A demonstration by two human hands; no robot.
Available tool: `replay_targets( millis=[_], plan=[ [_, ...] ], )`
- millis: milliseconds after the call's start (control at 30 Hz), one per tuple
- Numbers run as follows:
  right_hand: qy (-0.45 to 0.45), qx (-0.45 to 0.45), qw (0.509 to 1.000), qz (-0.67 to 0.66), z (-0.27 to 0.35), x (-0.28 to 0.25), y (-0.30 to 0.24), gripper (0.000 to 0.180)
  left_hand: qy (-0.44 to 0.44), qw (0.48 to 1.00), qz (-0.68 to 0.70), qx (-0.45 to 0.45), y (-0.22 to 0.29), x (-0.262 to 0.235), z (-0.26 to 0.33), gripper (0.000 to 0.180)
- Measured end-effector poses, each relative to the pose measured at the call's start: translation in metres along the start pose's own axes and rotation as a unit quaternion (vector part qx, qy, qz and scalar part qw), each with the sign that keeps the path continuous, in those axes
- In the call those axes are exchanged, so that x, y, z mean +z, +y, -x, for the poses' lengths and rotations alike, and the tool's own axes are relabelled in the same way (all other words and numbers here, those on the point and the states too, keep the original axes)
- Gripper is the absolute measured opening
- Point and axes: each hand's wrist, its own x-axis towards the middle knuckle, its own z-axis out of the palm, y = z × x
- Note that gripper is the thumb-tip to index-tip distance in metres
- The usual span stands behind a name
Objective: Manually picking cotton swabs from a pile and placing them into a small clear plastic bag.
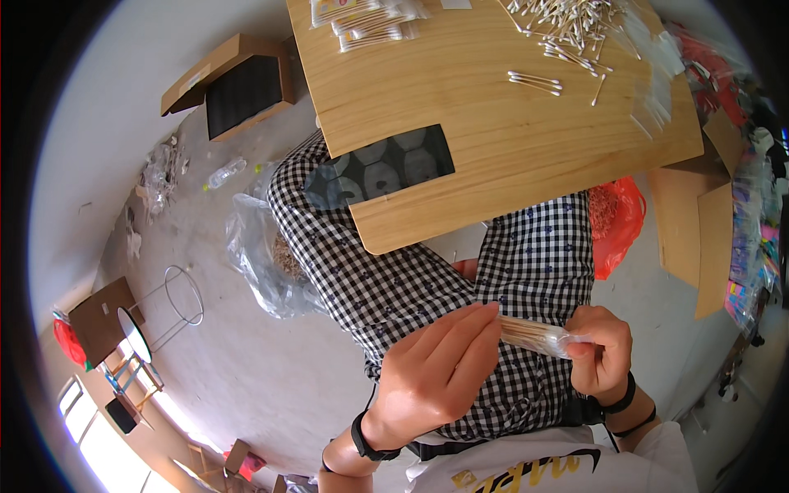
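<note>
Basically, both hands are on one packet (536,335), a clear sleeve w/ swabs in it, held over the checked trousers (411,292), just off the near side of the table (509,177). L hand (440,370), approx. 8 o'clock of the packet, is closed over one end, back of hand up; thumb hidden, so can't tell its exact grip. R hand (602,349), approx. 3 o'clock, has the other end of the plastic pinched btwn thumb & curled fingers.

Clock dirs. from the packet: on the table, loose swab pile (575,23) at 12, w/ a small row (536,82) of swabs nearer, also 12. Filled packs (370,23) stacked at 11; clear wrappers (653,103) at 1.

On the floor: red bag (620,234) at 1, open carton (682,222) at 2, clear bag (259,271) btwn 9 & 10, bottle (227,174) on its side at 10.
</note>
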Motion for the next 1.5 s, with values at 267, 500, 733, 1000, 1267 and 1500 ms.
replay_targets(
  millis=[267,500,733,1000,1267,1500],
  plan=[
    [-0.048,0.019,0.999,-0.017,-0.003,-0.005,-0.007,0.023,-0.001,1.0,0.02,-0.002,-0.004,0.003,-0.003,0.019],
    [-0.051,0.017,0.998,-0.038,-0.002,-0.003,-0.007,0.022,0.003,1.0,-0.002,0.015,-0.005,0.005,-0.004,0.019],
    [-0.008,0.04,0.997,-0.06,0.009,0.001,-0.002,0.015,-0.071,0.997,0.001,0.02,-0.004,0.001,-0.007,0.019],
    [-0.015,0.154,0.984,-0.083,0.017,0.002,-0.003,0.013,-0.116,0.993,-0.02,0.001,-0.002,0.007,-0.009,0.017],
    [-0.002,0.181,0.976,-0.122,0.012,0.003,-0.004,0.014,-0.116,0.993,0.008,-0.001,-0.005,0.006,-0.01,0.017],
    [0.065,0.187,0.969,-0.15,0.004,-0.008,0.01,0.023,-0.147,0.933,0.302,-0.13,-0.019,-0.007,-0.006,0.036]
  ],
)
